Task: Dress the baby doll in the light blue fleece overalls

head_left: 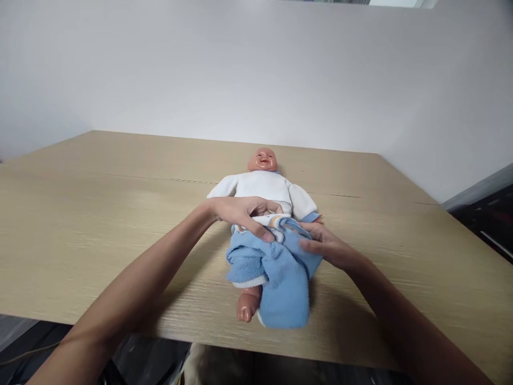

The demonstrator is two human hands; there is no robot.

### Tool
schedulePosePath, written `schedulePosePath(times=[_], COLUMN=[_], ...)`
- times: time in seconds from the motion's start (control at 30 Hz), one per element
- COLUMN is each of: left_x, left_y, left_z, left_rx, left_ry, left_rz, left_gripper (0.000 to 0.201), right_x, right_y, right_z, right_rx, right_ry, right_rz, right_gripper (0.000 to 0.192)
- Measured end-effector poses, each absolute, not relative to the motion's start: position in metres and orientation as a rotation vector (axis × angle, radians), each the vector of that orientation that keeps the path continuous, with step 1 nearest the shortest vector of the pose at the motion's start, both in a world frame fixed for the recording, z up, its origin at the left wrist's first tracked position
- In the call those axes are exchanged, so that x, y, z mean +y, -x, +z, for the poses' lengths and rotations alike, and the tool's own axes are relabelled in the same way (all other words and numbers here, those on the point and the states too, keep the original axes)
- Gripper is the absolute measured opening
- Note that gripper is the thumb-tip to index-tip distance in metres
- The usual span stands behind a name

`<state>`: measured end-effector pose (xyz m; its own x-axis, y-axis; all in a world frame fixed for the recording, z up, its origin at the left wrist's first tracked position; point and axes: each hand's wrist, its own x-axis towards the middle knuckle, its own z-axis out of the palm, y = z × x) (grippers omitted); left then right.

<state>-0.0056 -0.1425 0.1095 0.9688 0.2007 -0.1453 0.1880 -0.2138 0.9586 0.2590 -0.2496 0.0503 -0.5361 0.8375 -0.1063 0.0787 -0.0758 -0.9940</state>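
Head view. A baby doll (262, 184) lies on its back on a light wooden table (100, 214), a little right of the table's centre, with its head toward the far wall (240, 69) and its legs toward the near edge. The doll wears a white top (266, 187) with long sleeves; the hem of the top shows a small orange and blue stripe. Blue trousers (276, 272) of soft fleece are bunched around the doll's hips and legs. One trouser leg is gathered up with its white cuff showing, and one bare foot (245, 307) sticks out below it near the table's near edge. The other trouser leg hangs long and covers the other foot.

The left hand (244, 213) comes in from the near left and lies across the doll's belly, palm down. Its fingers are curled, and the thumb and fingers pinch the waistband of the trousers at the doll's left-of-scene hip. The right hand (323, 243) comes in from the near right and rests against the other side of the waistband; its fingers are held close together and bent, gripping the blue cloth at the doll's side. Both forearms are bare and cross the near table edge.

A dark floor area (484, 224) shows at the far right, beyond the table.
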Motion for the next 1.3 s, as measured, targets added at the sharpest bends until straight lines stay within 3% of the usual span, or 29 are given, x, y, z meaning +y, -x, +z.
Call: schedulePosePath(times=[0.17, 0.33, 0.53, 0.6, 0.67, 0.77, 0.93, 1.03, 1.17, 1.3], left_x=[-0.141, -0.141, -0.146, -0.150, -0.153, -0.149, -0.134, -0.133, -0.142, -0.146], left_y=[-0.004, -0.003, -0.003, -0.003, -0.003, -0.001, 0.005, 0.004, -0.002, -0.002], left_z=[0.104, 0.102, 0.103, 0.106, 0.108, 0.106, 0.089, 0.084, 0.088, 0.089], left_rx=[0.205, 0.263, 0.194, 0.193, 0.204, 0.239, 0.131, 0.144, 0.120, 0.116], left_ry=[-1.898, -1.862, -1.867, -1.887, -1.856, -1.813, -1.769, -1.788, -1.819, -1.761], left_rz=[-0.090, 0.045, -0.120, -0.159, -0.119, -0.003, -0.007, -0.029, -0.140, -0.148], left_gripper=[0.031, 0.033, 0.024, 0.028, 0.044, 0.060, 0.041, 0.035, 0.044, 0.055], right_x=[-0.250, -0.246, -0.253, -0.255, -0.256, -0.255, -0.255, -0.257, -0.261, -0.264], right_y=[-0.243, -0.257, -0.274, -0.269, -0.263, -0.259, -0.273, -0.276, -0.263, -0.252], right_z=[0.051, 0.050, 0.055, 0.053, 0.051, 0.050, 0.054, 0.057, 0.057, 0.055], right_rx=[-1.258, -1.483, -1.774, -1.641, -1.480, -1.420, -1.806, -1.870, -1.482, -1.314], right_ry=[1.013, 0.960, 0.973, 1.006, 1.030, 1.085, 0.972, 0.979, 1.073, 1.095], right_rz=[1.552, 1.746, 1.882, 1.745, 1.660, 1.730, 1.937, 1.896, 1.609, 1.696], right_gripper=[0.063, 0.069, 0.046, 0.047, 0.051, 0.052, 0.057, 0.053, 0.054, 0.054])
